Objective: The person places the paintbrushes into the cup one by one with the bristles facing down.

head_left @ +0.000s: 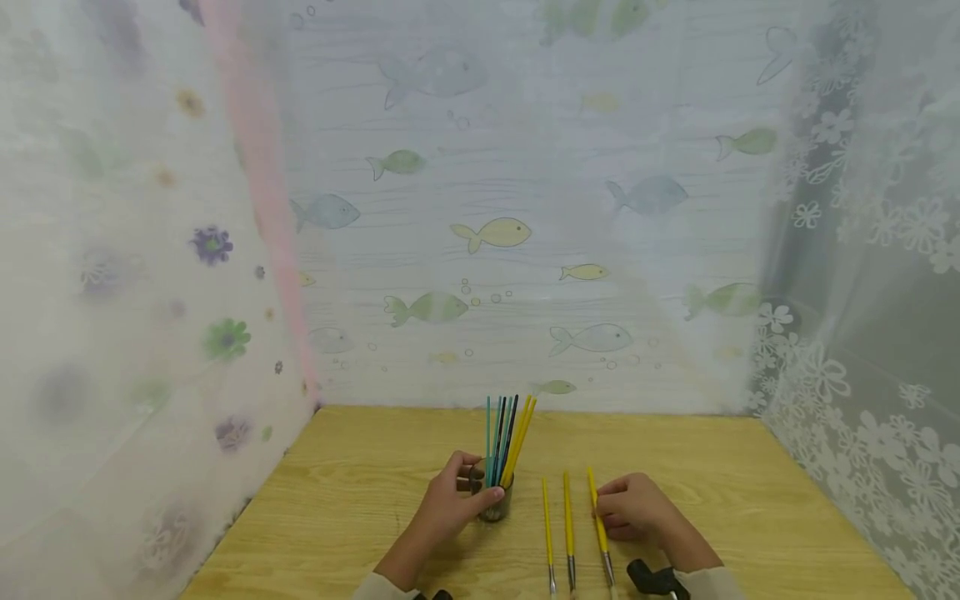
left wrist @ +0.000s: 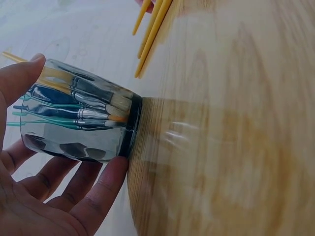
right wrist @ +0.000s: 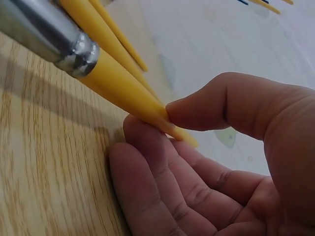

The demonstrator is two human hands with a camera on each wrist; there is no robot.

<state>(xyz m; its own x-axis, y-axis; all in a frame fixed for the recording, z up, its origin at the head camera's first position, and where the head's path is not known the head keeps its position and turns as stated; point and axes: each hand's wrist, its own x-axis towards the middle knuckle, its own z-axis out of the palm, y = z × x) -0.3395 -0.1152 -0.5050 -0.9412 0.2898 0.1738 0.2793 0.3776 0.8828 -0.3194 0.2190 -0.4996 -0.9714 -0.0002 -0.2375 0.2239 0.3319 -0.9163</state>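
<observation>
My left hand [head_left: 444, 505] holds a clear glass cup [left wrist: 47, 140], thumb on one side and fingers around the other. Inside it stand several paintbrushes [head_left: 514, 446] with teal, dark and yellow handles, bristles down at the base. To the right, three yellow paintbrushes lie side by side, their bristle ends towards me. The right hand [head_left: 637, 510] pinches the handle of the rightmost paintbrush [right wrist: 120, 88] between thumb and fingers. Beside it are the middle paintbrush [head_left: 568, 517] and the left paintbrush [head_left: 547, 521], which no hand touches.
The wooden table [head_left: 360, 450] carries the cup and brushes. A fish-patterned curtain [head_left: 491, 233] hangs behind its far edge. Flowered sheets [head_left: 150, 333] close off the left side, and a white-flowered lace curtain [head_left: 862, 400] the right.
</observation>
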